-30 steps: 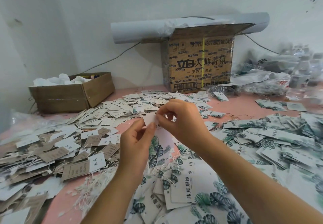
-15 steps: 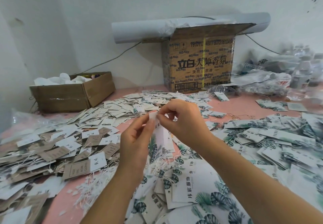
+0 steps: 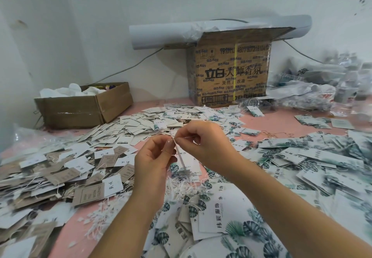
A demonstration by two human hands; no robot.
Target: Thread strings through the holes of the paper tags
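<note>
Pink tabletop [image 3: 281, 121] buried in tags, printed carton [image 3: 231, 72] against the back wall. I've got the left hand [image 3: 155, 157] pinching the top of a leaf-print tag [image 3: 188, 160], held edge-on above the loose strings [image 3: 181, 187]. The right hand [image 3: 203, 143] pinches a string end [image 3: 172, 136] right at the tag's top corner. Hole's too small for me to see. I'd hold the tag steady, grip the string near its tip, and feed it straight through.

Left hand [image 3: 155, 157], right hand [image 3: 203, 143] — pinching grips, close together
</note>
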